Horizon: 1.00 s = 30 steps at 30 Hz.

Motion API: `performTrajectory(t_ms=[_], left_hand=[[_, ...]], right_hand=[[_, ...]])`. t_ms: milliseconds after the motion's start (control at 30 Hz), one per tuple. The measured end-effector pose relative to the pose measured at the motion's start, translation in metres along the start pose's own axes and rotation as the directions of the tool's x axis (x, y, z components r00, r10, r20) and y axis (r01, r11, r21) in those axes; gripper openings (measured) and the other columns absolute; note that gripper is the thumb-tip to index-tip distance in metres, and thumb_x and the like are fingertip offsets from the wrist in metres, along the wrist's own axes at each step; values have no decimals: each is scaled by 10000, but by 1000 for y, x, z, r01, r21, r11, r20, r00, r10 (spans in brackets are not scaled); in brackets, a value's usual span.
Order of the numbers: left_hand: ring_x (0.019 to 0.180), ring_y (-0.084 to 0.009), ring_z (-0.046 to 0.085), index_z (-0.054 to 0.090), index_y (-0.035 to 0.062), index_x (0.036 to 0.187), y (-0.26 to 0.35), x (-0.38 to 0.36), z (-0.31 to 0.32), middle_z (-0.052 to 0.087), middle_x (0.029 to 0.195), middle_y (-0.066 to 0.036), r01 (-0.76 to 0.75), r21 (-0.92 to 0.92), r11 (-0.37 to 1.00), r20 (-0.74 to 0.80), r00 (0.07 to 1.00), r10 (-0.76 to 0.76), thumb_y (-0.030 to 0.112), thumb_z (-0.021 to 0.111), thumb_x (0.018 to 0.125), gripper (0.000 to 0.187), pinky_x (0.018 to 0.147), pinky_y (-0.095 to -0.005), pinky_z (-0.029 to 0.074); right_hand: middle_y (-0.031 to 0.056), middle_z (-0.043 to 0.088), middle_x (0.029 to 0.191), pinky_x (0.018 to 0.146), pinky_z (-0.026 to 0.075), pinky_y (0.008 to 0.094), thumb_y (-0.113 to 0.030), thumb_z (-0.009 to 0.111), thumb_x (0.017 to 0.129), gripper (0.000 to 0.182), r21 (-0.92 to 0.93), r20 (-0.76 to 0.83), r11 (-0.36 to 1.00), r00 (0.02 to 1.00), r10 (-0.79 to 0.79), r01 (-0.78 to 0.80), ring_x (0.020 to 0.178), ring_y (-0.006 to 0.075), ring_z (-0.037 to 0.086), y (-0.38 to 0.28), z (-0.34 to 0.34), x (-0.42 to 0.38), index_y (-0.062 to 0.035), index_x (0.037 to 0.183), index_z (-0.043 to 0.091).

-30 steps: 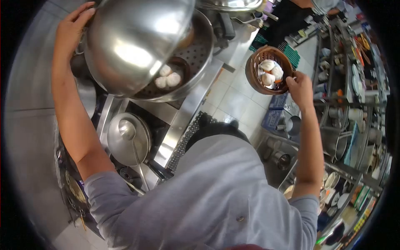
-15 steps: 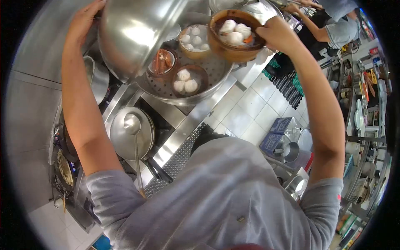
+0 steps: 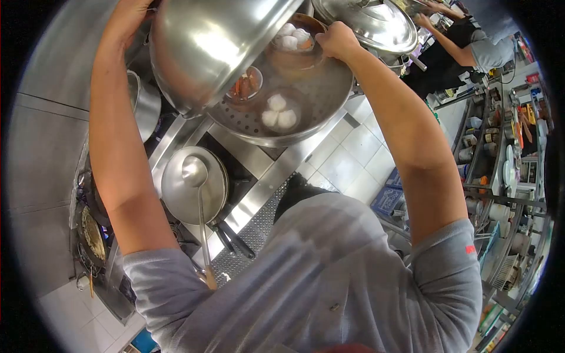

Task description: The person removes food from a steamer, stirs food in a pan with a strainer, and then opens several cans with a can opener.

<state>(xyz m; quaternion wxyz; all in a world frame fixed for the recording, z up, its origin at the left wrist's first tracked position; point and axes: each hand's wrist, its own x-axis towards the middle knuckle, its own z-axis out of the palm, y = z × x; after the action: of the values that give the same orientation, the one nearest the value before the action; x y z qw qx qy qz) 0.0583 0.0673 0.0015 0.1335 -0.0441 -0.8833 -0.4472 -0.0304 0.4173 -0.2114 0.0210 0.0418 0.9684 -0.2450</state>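
My left hand [image 3: 136,7], at the top left edge, is at the raised domed metal lid [image 3: 215,47]; its fingers are mostly cut off by the frame edge. My right hand [image 3: 337,40] grips the rim of a bamboo basket [image 3: 299,57] with white dumplings and something orange. That basket is over the far part of the perforated steamer tray [image 3: 329,97]. Closer to me on the tray are a basket of three white buns [image 3: 279,112] and a small bowl of reddish food [image 3: 245,83]. Light steam blurs them.
A ladle [image 3: 195,172] lies across a round pan lid [image 3: 176,194] on the stove. A shiny lid [image 3: 376,20] is beyond the steamer. Another person [image 3: 465,53] works at the top right. Shelves [image 3: 485,147] of containers line the right.
My right hand has moved left with the dumpling basket, from beside the steamer to over its far part. The basket of round white balls is no longer visible. More steam shows.
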Motion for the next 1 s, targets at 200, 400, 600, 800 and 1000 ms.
performTrajectory(t_ms=[200, 400, 600, 800, 1000], left_hand=[[1052, -238, 698, 662, -14, 1405, 2, 0, 5, 747, 1218, -159, -7, -70, 998, 87, 996, 13, 265, 600, 1033, 469, 973, -383, 536], [1068, -258, 699, 670, 7, 1406, 4, 5, 13, 745, 1238, -151, -34, -14, 999, 70, 997, 35, 274, 575, 1049, 456, 987, -396, 532], [1307, -221, 607, 708, 141, 1414, -72, 73, -7, 681, 1395, -47, -51, -78, 996, 157, 986, 63, 409, 671, 1022, 476, 1105, -347, 453], [1196, -157, 642, 729, 165, 1391, -70, 80, 2, 720, 1297, -5, -34, -109, 993, 207, 977, 57, 410, 699, 1008, 455, 1041, -319, 481], [1047, -125, 658, 750, 136, 1356, -44, 66, 30, 753, 1143, 14, -117, 52, 992, 223, 969, 103, 399, 734, 974, 464, 969, -314, 497]], right_hand=[[267, 771, 976, 925, 583, 456, -326, 671, 882, 423, -65, -33, 997, 999, -30, 28, 1012, 400, 752, 15, 9, 10, 74, 973, 777], [162, 716, 665, 680, 612, 382, -292, 655, 901, 389, 164, 123, 979, 987, 100, -120, 600, 288, 723, 2, -8, -10, 49, 734, 737], [146, 696, 625, 611, 581, 393, -267, 639, 903, 405, 102, 117, 992, 991, 68, -80, 567, 261, 694, -1, -17, -21, 61, 672, 697], [132, 672, 598, 616, 578, 399, -318, 629, 923, 424, -2, -143, 993, 983, -115, 116, 570, 262, 688, -2, -39, -58, 36, 705, 711], [97, 694, 729, 591, 534, 288, -247, 655, 1006, 317, 558, 81, 827, 987, -142, 73, 637, 126, 674, 38, -85, -240, 43, 1087, 755]])
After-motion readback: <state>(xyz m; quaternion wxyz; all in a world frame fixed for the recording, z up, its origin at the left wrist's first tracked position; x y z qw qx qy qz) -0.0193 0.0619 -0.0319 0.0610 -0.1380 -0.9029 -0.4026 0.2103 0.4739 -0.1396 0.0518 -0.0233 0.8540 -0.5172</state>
